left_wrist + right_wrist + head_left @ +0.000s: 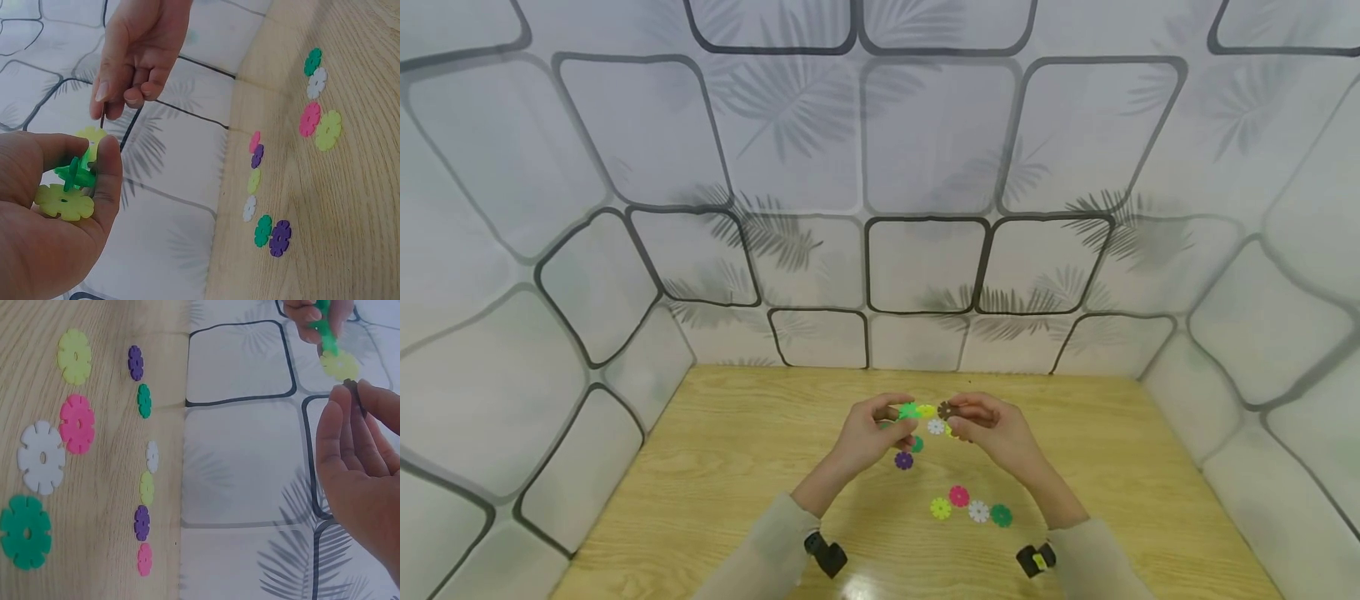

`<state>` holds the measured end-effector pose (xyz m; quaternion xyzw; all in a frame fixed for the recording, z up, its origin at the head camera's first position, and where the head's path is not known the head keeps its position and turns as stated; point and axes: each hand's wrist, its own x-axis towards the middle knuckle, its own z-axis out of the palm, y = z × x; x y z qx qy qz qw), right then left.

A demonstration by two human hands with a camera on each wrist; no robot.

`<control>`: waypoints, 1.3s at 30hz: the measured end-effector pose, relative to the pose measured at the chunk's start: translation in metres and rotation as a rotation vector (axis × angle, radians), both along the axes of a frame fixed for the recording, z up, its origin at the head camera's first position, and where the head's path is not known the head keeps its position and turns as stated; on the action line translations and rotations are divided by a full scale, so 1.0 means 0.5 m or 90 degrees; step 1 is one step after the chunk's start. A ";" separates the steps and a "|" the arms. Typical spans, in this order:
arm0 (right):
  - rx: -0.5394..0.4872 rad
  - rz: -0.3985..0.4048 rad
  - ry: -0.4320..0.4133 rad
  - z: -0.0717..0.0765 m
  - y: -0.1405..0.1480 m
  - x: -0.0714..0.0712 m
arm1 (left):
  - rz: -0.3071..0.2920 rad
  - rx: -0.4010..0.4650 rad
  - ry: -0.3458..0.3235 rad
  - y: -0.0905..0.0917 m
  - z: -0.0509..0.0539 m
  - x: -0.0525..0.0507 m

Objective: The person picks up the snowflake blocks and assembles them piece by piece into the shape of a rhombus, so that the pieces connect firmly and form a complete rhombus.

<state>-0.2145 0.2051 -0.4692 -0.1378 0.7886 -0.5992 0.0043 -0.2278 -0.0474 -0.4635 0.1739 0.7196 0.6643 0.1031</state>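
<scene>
My left hand (pixel 867 435) holds a small cluster of notched plastic flower discs in its fingers. In the left wrist view, green discs (pixel 76 176) stand crosswise to each other, with a yellow disc (pixel 64 202) below them and another yellow disc (pixel 339 365) at the far end. Between thumb and fingertips my right hand (pixel 1003 433) pinches a brown disc (pixel 945 409), seen edge-on in the wrist views. The brown disc is close to the far yellow disc; whether they touch, I cannot tell. Fingers hide part of the cluster.
On the wooden table (pixel 737 467), a nearer row has a yellow disc (pixel 941 508), a pink disc (pixel 958 496), a white disc (pixel 978 512) and a green disc (pixel 1002 516). Several more discs, including a purple one (pixel 904 460), lie farther back. Patterned cloth walls (pixel 925 267) surround the table.
</scene>
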 end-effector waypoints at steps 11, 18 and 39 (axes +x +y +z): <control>-0.020 0.008 0.008 0.001 -0.007 -0.002 | 0.002 -0.006 0.004 0.003 0.004 0.004; -0.053 0.014 0.005 0.003 -0.013 0.002 | -0.014 0.001 -0.001 0.002 0.007 0.006; -0.101 0.064 -0.077 0.006 -0.002 0.003 | -0.076 -0.004 -0.013 -0.008 0.004 0.008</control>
